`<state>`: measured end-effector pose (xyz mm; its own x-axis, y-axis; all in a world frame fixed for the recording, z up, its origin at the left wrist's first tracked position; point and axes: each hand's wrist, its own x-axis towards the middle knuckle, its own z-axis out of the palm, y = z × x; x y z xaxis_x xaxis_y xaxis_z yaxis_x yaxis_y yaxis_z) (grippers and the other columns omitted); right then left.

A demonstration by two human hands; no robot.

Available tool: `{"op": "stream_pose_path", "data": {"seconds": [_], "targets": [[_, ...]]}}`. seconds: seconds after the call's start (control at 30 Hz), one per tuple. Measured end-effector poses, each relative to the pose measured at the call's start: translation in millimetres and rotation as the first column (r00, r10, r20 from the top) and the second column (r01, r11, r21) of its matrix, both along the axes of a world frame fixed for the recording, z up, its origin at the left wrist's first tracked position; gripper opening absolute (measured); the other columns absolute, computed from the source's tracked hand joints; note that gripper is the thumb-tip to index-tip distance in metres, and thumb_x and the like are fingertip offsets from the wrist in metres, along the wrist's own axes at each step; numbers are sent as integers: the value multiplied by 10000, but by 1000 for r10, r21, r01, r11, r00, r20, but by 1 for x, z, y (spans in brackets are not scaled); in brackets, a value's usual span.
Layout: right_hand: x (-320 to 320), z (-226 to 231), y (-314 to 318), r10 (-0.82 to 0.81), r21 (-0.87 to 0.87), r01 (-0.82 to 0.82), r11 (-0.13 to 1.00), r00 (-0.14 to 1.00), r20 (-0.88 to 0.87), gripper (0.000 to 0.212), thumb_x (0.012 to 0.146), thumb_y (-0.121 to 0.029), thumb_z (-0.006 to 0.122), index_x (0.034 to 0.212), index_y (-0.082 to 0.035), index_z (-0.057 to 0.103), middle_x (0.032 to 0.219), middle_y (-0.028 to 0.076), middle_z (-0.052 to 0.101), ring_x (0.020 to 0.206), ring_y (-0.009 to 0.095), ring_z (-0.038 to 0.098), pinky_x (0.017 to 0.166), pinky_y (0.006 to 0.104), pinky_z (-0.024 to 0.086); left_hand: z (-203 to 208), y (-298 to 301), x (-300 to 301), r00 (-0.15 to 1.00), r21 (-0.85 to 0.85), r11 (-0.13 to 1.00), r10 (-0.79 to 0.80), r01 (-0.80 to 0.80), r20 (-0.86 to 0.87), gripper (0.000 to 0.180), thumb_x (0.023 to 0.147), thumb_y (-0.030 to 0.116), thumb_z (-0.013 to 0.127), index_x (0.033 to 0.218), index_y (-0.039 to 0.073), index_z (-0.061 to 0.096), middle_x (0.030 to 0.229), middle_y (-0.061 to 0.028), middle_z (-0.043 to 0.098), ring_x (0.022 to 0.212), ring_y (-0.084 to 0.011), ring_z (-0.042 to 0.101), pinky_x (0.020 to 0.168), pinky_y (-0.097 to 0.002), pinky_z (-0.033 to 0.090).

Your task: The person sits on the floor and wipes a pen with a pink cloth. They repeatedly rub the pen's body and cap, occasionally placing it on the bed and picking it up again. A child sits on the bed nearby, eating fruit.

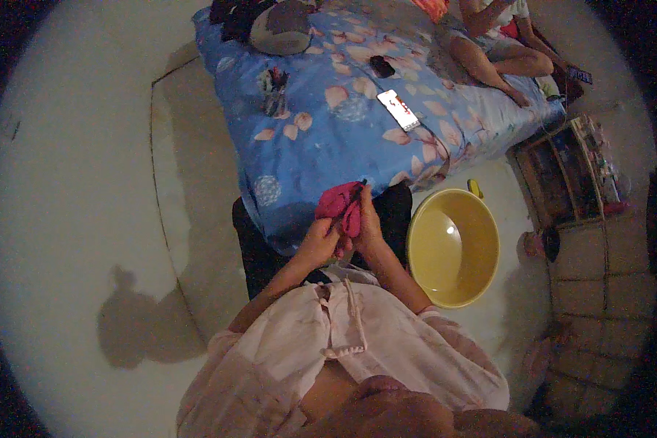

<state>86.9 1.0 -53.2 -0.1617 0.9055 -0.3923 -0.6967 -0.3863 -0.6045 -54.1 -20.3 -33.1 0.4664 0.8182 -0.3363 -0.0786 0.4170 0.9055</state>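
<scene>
The pink cloth point(333, 204) was held in front of the person's lap, at the near edge of the bed point(306, 157), bunched between both hands. The left hand point(320, 239) had its fingers clamped on the near-left folds; the right hand point(369, 225) pinched the right side, though its fingers under the cloth were hidden from me. A small dark piece point(364, 182) poked out at the far end, and I couldn't tell whether it belonged to the cloth. To handle so soft a bundle well, I judged, one hand was best kept firm while the other worked the folds, with an eye on that dark end lest it slip or snag. The yellow basin point(483, 241) stood on the floor to the right, well clear of the elbows.
</scene>
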Motion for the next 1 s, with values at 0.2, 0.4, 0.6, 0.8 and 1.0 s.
{"op": "stream_pose_path", "data": {"seconds": [0.2,0.4,0.6,0.8,1.0], "targets": [[1,-5,16,-287,13,290,957,937,197,500,898,-526,492,1080,-62,539,956,70,615,844,203,611,750,342,504,2,-16,11,800,563,820,267,104,-537,278,863,251,582,727,12,626,621,-158,600,523,-319,563,523,-415,448],[-23,14,2,-263,134,229,964,899,351,376,877,-403,600,1001,-49,574,894,47,614,768,147,591,693,295,489,-14,-6,-3,739,595,788,305,159,-601,249,815,250,622,800,2,612,699,-230,606,689,-424,594,624,-486,472],[-6,9,11,-288,147,248,957,862,418,363,859,-395,626,956,-46,602,867,40,627,739,136,587,662,281,479,-3,-11,1,919,424,905,140,32,-368,210,873,206,587,861,-2,611,720,-148,646,632,-278,628,572,-376,488],[-7,0,13,-261,111,237,965,907,330,330,869,-359,620,972,-46,603,876,45,631,748,139,592,671,284,486,-3,-12,3,959,368,927,168,-75,-229,171,910,166,551,897,0,592,733,-67,641,608,-137,598,559,-289,476],[-22,6,-1,-211,109,183,977,911,356,273,878,-302,617,974,-47,594,886,49,631,764,145,603,686,290,494,-21,-8,-6,788,711,703,425,23,-446,207,788,159,654,882,-2,565,705,-198,599,643,-348,606,567,-417,458]]}}
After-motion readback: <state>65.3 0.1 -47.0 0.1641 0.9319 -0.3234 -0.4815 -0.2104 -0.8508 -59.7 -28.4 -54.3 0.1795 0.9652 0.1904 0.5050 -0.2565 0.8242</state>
